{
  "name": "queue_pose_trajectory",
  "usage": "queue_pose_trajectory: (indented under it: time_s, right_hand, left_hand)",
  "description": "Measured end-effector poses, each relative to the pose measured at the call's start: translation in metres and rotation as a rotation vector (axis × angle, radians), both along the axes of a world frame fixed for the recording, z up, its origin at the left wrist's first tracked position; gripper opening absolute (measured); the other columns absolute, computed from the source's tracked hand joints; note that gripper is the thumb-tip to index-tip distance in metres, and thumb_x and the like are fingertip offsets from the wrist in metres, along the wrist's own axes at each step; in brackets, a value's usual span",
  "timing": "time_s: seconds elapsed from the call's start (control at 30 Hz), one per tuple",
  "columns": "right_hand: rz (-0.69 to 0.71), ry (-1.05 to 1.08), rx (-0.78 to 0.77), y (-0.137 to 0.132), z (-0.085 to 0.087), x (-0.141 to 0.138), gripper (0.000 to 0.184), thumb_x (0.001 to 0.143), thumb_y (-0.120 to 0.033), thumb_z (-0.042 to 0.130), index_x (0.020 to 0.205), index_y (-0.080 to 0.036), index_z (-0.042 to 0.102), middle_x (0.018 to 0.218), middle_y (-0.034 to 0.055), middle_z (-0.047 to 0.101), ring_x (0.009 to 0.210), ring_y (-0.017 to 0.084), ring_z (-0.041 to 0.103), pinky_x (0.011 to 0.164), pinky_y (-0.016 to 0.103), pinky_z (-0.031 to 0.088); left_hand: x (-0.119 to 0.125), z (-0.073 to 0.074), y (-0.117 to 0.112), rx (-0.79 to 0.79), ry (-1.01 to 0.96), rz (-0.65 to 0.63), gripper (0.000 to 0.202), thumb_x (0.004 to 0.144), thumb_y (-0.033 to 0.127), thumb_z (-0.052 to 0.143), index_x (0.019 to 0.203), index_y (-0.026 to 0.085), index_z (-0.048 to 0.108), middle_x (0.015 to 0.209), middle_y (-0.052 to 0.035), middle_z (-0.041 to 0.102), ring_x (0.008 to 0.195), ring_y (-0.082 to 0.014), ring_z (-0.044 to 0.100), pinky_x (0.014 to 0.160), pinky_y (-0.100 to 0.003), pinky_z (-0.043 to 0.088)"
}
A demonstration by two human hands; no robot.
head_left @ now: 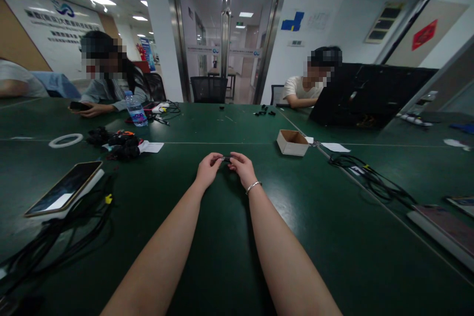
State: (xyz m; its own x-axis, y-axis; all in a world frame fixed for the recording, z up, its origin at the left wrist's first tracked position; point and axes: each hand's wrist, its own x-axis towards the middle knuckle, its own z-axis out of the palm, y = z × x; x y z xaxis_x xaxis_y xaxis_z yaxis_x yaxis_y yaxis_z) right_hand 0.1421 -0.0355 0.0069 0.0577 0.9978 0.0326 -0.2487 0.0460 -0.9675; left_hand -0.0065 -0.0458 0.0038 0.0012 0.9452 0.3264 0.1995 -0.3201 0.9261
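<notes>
My left hand (208,168) and my right hand (242,167) meet over the middle of the dark green table (229,237). Both pinch a small black object (226,159) between their fingertips; it is too small to name. A thin bracelet (253,186) circles my right wrist. Both forearms stretch out from the near edge. A small open cardboard box (292,142) sits a little to the right of my hands.
A phone (64,188) lies on a white block at the left, above black cables (55,242). Black parts (118,144), a tape ring (65,140) and a water bottle (135,108) stand farther back left. Cables (370,177) and a laptop (366,96) are right. Two people sit across.
</notes>
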Motion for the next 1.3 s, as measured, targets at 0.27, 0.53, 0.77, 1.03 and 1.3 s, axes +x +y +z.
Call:
queue_pose_trajectory:
  time_s: [0.27,0.53,0.77,1.03,1.3]
  right_hand:
    - [0.011,0.048,-0.028,-0.0022,0.0038,0.0021,0.021,0.075,-0.013,0.065,0.095,-0.014,0.068,0.072,0.0011,0.067,0.058,0.009,0.062,0.057,0.019,0.052]
    - [0.047,0.112,-0.021,-0.0039,0.0053,0.0030,0.023,0.071,-0.015,0.070,0.094,-0.013,0.070,0.071,0.0016,0.068,0.058,0.008,0.061,0.055,0.018,0.050]
    - [0.066,0.110,0.007,-0.0037,0.0033,0.0026,0.027,0.067,-0.019,0.075,0.093,-0.014,0.072,0.071,0.0022,0.069,0.059,0.009,0.062,0.056,0.019,0.050]
    - [0.088,0.147,-0.008,-0.0051,0.0055,0.0031,0.026,0.066,-0.017,0.076,0.092,-0.014,0.072,0.070,0.0022,0.069,0.059,0.009,0.062,0.056,0.019,0.052]
    - [0.078,0.152,-0.009,-0.0076,0.0069,0.0035,0.026,0.066,-0.017,0.076,0.091,-0.014,0.070,0.071,0.0027,0.069,0.059,0.010,0.063,0.055,0.019,0.052]
  left_hand:
    - [-0.0003,-0.0009,-0.0010,0.019,0.047,0.002,0.019,0.083,0.031,0.057,0.095,0.020,0.065,0.094,-0.0053,0.067,0.083,-0.0166,0.062,0.076,-0.029,0.051]
    - [-0.0004,-0.0002,-0.0007,-0.017,0.004,0.007,0.022,0.083,0.035,0.056,0.096,0.020,0.065,0.087,-0.0036,0.065,0.072,-0.0143,0.059,0.066,-0.026,0.048]
    - [-0.0005,-0.0009,0.0002,-0.059,0.024,0.043,0.024,0.084,0.041,0.054,0.089,0.020,0.065,0.076,-0.0011,0.061,0.067,-0.0137,0.056,0.060,-0.023,0.044]
    - [0.0027,0.0057,-0.0038,-0.120,-0.074,0.071,0.032,0.085,0.042,0.054,0.106,0.018,0.058,0.065,0.0003,0.058,0.058,-0.0126,0.055,0.053,-0.022,0.042]
    - [0.0017,-0.0017,0.0004,-0.051,-0.053,0.099,0.032,0.082,0.034,0.060,0.110,0.021,0.057,0.089,-0.0049,0.063,0.078,-0.0162,0.061,0.061,-0.024,0.048]
